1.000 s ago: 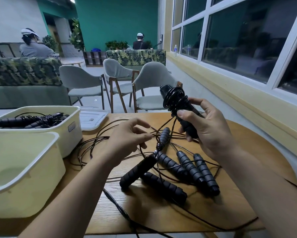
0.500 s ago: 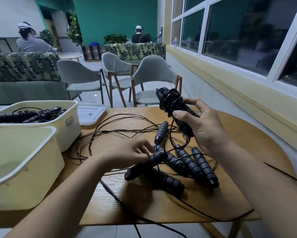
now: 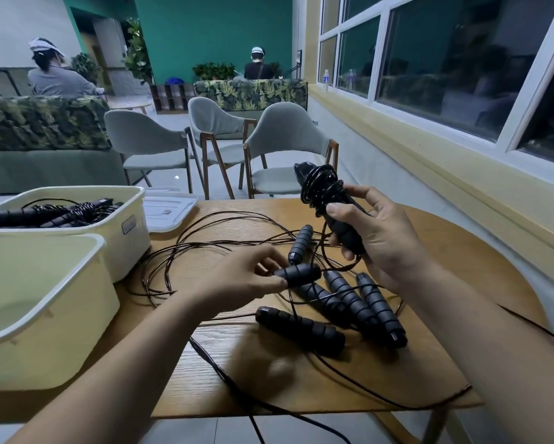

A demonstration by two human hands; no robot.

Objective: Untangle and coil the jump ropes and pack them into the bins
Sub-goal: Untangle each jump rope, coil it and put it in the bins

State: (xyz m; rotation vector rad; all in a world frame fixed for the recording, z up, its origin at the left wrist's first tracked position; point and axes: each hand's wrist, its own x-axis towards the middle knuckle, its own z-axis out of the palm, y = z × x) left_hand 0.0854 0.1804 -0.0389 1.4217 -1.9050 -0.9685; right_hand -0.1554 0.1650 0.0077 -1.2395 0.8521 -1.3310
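My right hand (image 3: 376, 238) grips a black jump-rope handle (image 3: 339, 219) held upright above the wooden table (image 3: 429, 331), with thin cord coiled around the handle's top (image 3: 320, 187). My left hand (image 3: 240, 283) pinches the end of another black ribbed handle (image 3: 303, 274), lifted just off the table. Several more ribbed handles (image 3: 301, 330) lie in a heap below, tangled in loose black cord (image 3: 205, 238). The far cream bin (image 3: 128, 238) holds coiled ropes (image 3: 54, 211); the near cream bin (image 3: 61, 315) looks empty.
A white bin lid (image 3: 170, 208) lies on the table behind the far bin. Cord (image 3: 269, 408) hangs over the table's front edge. Grey chairs (image 3: 285, 149) stand beyond the table, with a window wall on the right. Two people sit far back.
My left hand dropped from the cord to the heap, took hold of a ribbed handle and lifted its end. My right hand kept the wrapped handle, lowering slightly.
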